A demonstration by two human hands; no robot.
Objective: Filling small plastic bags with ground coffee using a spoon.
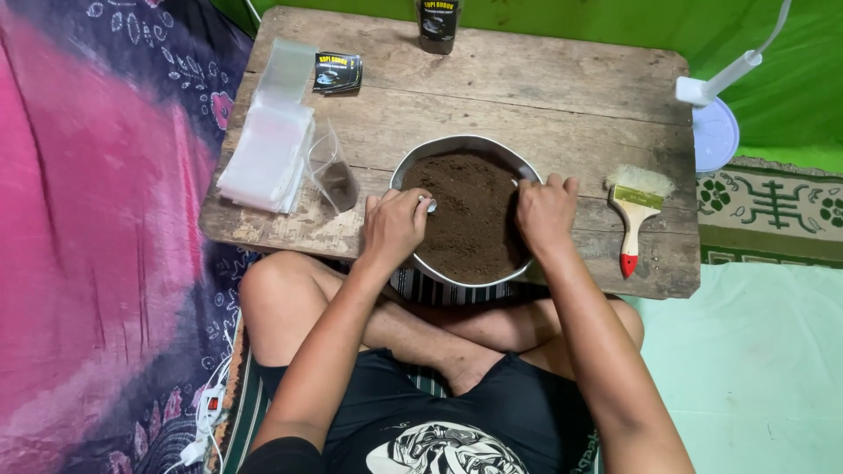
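I see a round metal bowl (457,154) of dark brown powder (470,215) at the near edge of the wooden bench (527,88). My left hand (393,226) rests on the bowl's left rim, fingers curled around a small metal spoon (428,204). My right hand (544,211) sits on the right rim, fingers bent over the powder; I cannot tell whether they hold anything. A stack of clear bags (268,158) lies left, a paintbrush (634,211) right.
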